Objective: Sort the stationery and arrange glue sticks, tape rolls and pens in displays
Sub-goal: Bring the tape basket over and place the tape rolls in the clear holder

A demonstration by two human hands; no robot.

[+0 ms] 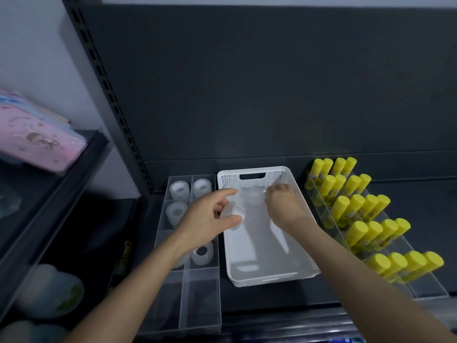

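A white perforated basket (pixel 262 276) stands on the dark shelf, with clear tape rolls (pixel 253 198) at its far end. My left hand (pixel 210 219) holds one clear tape roll (pixel 233 211) over the basket's left rim, thumb and fingers curled round it. My right hand (pixel 284 203) reaches into the far end of the basket, its fingers bent down among the rolls there; what it holds is hidden. Left of the basket, a clear divided tray (pixel 195 300) holds several tape rolls (pixel 179 190) in its far compartments. Yellow glue sticks (pixel 358 206) fill a clear stepped display on the right.
The shelf's dark back panel rises behind everything. A slotted upright (pixel 116 105) runs along the left. On the neighbouring left shelf lie pink patterned packs (pixel 37 139) and blurred pale rolls (pixel 49 290) below. The tray's two nearest compartments hold nothing.
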